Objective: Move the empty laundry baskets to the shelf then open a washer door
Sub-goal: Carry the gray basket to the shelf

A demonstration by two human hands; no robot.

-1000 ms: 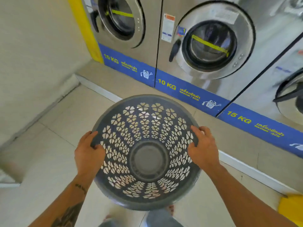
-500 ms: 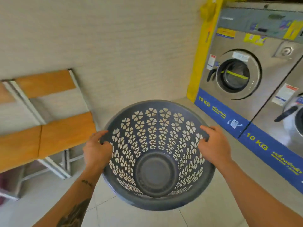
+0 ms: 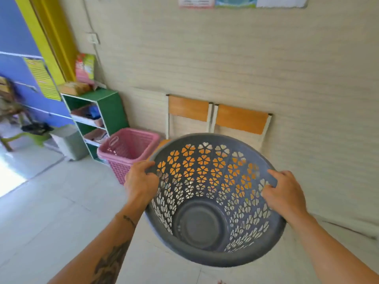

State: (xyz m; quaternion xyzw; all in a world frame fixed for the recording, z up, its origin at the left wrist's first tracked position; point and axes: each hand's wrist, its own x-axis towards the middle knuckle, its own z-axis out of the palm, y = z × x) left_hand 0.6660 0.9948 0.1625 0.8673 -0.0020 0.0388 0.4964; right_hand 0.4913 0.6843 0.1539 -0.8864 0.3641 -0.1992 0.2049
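Swung from washers toward shelf (image 3: 96,119); both hands' grip clamps empty grey basket (image 3: 207,222); pink basket (image 3: 131,150) seemingly empty.

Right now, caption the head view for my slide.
Both hands, left and right, carry an empty grey basket toward the green shelf.

Pink bin (image 3: 131,149) & chairs (image 3: 240,119) block wall; floor (image 3: 51,212) left open.

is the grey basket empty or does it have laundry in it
Empty: the grey basket shows its bare round bottom and open cutout walls, held at the rim by the left hand and right hand.
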